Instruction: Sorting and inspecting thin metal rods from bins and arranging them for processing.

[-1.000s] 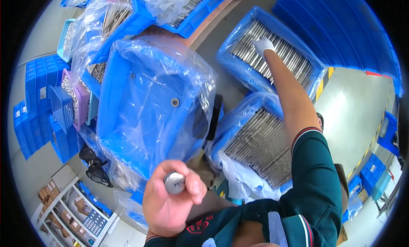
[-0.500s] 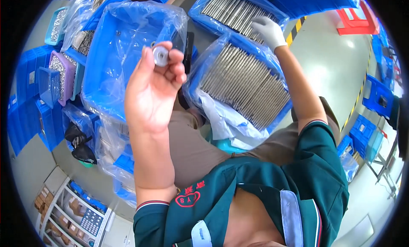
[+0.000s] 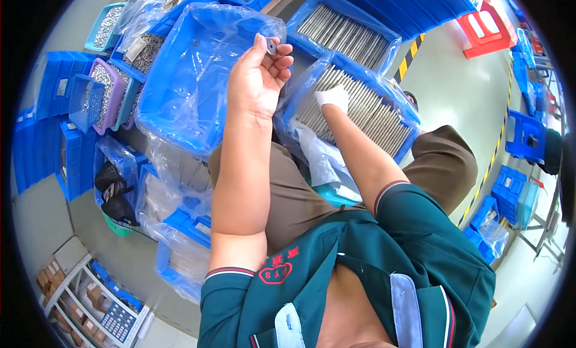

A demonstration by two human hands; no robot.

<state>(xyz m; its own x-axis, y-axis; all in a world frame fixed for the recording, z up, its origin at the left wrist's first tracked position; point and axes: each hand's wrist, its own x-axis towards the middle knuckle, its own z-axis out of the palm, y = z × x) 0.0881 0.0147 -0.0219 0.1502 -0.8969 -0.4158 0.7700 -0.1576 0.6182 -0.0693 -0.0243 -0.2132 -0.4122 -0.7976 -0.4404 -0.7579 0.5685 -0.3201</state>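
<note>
Blue bins crowd the grey floor around our knees. Our left hand (image 3: 255, 84) is raised over a plastic-lined bin (image 3: 180, 96), its fingertips pinching a small metal part (image 3: 271, 46). Our gloved right hand (image 3: 333, 97) rests on the rods (image 3: 360, 111) packed in a second lined bin (image 3: 408, 117); whether its fingers have closed on a rod we cannot tell. That pinch looks slight: any twist could drop the part into the loose liner, where it would be hard to find. Rods nudged sideways could roll out of line.
</note>
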